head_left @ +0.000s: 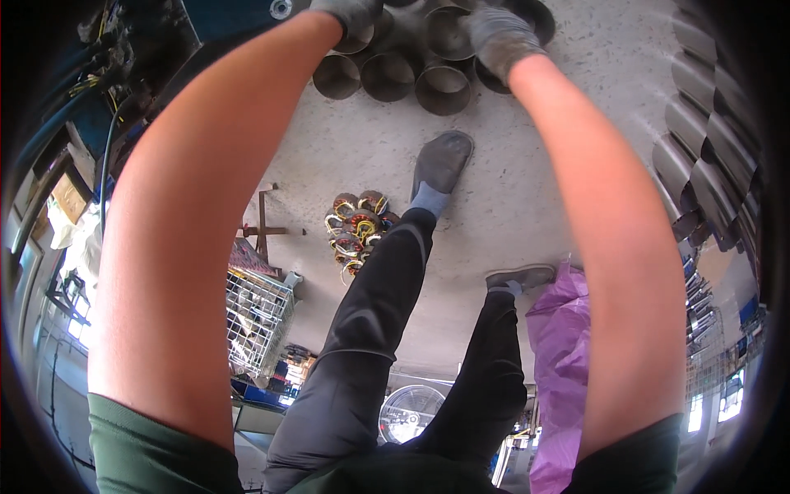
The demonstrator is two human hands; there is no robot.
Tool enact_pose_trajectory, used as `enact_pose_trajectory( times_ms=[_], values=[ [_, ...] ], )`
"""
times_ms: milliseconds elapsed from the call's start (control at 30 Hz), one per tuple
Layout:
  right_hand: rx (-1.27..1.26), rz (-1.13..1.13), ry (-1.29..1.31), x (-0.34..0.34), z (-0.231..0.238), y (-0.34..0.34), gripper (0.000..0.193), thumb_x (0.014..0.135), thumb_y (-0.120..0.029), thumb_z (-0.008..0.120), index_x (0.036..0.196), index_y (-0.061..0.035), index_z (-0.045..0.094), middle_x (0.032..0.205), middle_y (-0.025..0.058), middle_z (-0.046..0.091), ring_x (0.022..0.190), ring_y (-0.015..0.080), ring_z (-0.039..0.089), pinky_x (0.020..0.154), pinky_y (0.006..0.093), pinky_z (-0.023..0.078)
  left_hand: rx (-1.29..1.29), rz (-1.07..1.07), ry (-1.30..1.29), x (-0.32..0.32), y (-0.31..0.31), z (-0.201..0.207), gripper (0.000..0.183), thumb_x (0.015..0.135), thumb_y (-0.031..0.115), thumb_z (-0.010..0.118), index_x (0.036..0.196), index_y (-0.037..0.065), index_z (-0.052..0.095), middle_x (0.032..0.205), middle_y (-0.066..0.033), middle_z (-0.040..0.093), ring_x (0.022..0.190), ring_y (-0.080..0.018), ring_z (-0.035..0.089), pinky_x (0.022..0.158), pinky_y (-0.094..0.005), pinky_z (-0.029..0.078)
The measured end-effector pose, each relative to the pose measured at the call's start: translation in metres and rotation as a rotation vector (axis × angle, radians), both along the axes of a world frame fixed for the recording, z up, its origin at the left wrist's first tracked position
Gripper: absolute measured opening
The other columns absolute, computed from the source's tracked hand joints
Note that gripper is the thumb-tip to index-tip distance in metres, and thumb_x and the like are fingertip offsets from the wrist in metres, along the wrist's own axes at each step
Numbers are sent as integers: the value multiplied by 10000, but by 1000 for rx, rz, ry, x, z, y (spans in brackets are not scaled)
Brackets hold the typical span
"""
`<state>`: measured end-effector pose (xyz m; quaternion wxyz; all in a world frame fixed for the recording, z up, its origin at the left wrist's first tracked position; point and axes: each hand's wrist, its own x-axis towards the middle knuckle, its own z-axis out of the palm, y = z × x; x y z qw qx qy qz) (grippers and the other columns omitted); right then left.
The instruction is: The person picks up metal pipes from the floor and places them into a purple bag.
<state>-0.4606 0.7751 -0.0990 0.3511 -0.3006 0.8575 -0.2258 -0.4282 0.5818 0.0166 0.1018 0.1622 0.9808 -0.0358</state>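
Observation:
At the top edge, my left hand, in a grey glove, reaches to a group of open-ended grey metal tubes. The frame cuts off part of that hand, and its fingers do not show clearly. My right hand, also gloved in grey, is closed at the edge of a metal tube in the same group; its fingertips are hidden. Several tubes stand packed together on the concrete floor between and below the hands, with their round openings facing me.
Copper-wound motor stators with coloured leads lie in a heap left of my forward shoe. A wire basket stands farther left. Purple plastic sheeting is beside my right leg. Stacked metal cylinders rise along the right side.

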Motion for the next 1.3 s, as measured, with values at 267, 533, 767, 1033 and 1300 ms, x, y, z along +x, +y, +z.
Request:
enact_pose_trajectory(
  times_ms=[267,533,767,1033,1300],
  values=[
    [289,82,175,35,-21,132,310,925,-151,575,1210,-151,697,1256,188,655,1190,392,615,1016,455,503,25,385,-158,94,0,-67,552,798,278,770,1323,309,602,1408,-180,525,1146,-438,619,944,-526,540],
    [458,-382,-164,125,-5,177,382,995,-304,530,1297,-80,598,1280,213,639,1169,408,609,1003,482,501,296,809,-296,116,22,-98,769,830,136,709,1517,306,409,1525,-256,384,1297,-475,526,1089,-473,482],
    [413,-50,40,174,-17,210,355,1001,-270,542,1278,-67,634,1332,182,619,1155,404,619,1005,475,515,491,785,-207,107,26,-133,632,845,95,695,1440,255,553,1455,-254,450,1271,-424,561,1108,-415,469],
    [470,-200,-141,169,-4,206,274,951,-153,577,1190,-99,700,1439,144,533,1147,382,639,983,463,549,162,489,-495,96,29,-112,414,923,273,675,1326,184,642,1434,-211,548,1330,-342,541,1110,-428,440],
    [416,-453,-263,172,-14,201,414,993,-295,526,1350,-87,535,1197,339,628,1130,470,622,973,514,502,-14,508,-586,90,59,-137,771,819,688,681,1427,223,586,1475,-160,561,1438,-243,450,1252,-576,-9]
  ],
)
